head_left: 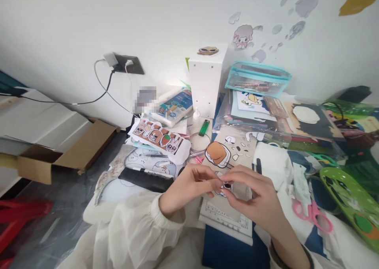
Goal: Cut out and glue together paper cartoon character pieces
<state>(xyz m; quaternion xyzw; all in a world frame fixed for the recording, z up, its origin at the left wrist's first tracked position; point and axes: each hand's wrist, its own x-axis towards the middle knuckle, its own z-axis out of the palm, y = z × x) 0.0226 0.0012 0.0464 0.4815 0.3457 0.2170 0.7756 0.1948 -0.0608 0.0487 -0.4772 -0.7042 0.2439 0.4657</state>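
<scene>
My left hand [191, 188] and my right hand [256, 192] meet over the middle of the table, fingertips pinched together. Something small and pale may be between them; the fingers hide most of it. Just below the fingertips, partly covered, lies a black-and-white paper cutout [227, 185]. Beyond the hands is a brown-and-white cutout [217, 154] with a dark outline. Small white and dark paper pieces [237, 152] are scattered to its right on a beige board [250, 141]. A white strip with ruler-like markings [237, 220] lies under my wrists.
Pink-handled scissors [312, 215] and a green tin [351, 206] lie at right. A green lighter [204, 127] rests near a tall white box [205, 85]. Printed cartoon cutouts [156, 139] and a black pouch-like item [146, 179] are left. A clear blue-edged pouch [257, 79] stands behind.
</scene>
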